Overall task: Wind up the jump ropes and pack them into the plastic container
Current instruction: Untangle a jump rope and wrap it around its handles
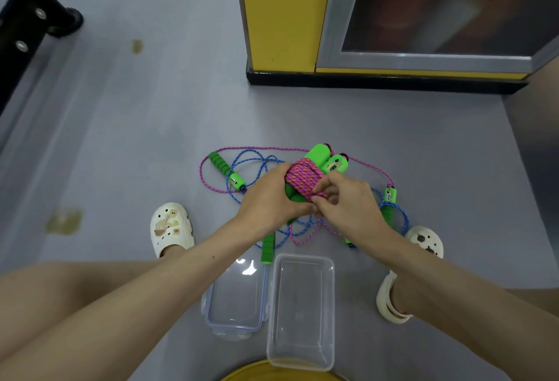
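Squats over a grey floor, knees wide, a white clog on the left foot and another on the right.

Grips in the left hand a bundle of pink jump rope wound tightly round two bright green handles, with the fingers curled round its lower end. Holds it tilted, handle tops pointing away from the body, one showing a small counter window. Pinches with the right hand, thumb and bent fingertips drawn together, the cord at the bundle's near edge, just beside the left fingers.

Has beneath the hands a loose tangle on the floor: pink cord running in a wide loop, and blue jump rope curling through it. Shows among it a green handle at left, a second at right, and a foam-grip handle reaching toward the lid's far corner.

Has nearest the body, between the feet, the clear plastic container, open and upright, with its lid, edged in blue, lying just beside it on the left.

Faces a yellow cabinet ahead and a black frame at far left.
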Demonstrator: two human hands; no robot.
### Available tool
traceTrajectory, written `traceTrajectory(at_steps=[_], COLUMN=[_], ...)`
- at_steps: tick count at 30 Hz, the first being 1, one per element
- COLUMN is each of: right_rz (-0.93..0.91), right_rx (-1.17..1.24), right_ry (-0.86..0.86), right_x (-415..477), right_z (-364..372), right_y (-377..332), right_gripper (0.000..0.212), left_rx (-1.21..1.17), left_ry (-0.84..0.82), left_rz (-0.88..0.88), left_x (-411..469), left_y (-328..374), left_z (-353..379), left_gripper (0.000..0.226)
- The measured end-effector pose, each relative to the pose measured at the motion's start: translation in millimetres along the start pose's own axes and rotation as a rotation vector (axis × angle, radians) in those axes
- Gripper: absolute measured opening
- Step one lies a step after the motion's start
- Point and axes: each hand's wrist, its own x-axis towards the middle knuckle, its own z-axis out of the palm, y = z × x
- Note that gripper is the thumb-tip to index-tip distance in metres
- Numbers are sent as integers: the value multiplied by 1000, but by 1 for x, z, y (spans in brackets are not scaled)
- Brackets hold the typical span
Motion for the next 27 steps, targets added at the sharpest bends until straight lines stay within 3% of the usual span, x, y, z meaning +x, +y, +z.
traceTrajectory(at_steps=[7, 12, 15, 19, 21, 24, 27], right_rz=[-21, 21, 25, 77, 160, 425, 754], right_rx=[54, 72, 61, 330, 495, 390, 527], right_ry=[-217, -195, -162, -138, -28, 144, -131], right_x=[1, 1, 2, 9, 12, 16, 17], right_z=[-10, -2, -2, -11, -15, -18, -16], right_y=[-1, 0, 0, -5, -8, -2, 1], right_gripper=[30, 27, 28, 20, 13, 20, 46], left_rx=[120, 246, 219, 41, -102, -362, -607], left_ry=[-65, -90, -30, 16, 26, 23, -5], left_rz=[-40, -36, -38, -133, -203, -322, -419], left_x=[-5, -13, -14, -9, -7, -4, -3], left_y=[-3, -4, -5, -4, -1, 4, 11], left_z=[-7, 9, 14, 11, 7, -1, -6], left_gripper=[76, 76, 62, 51, 53, 50, 45])
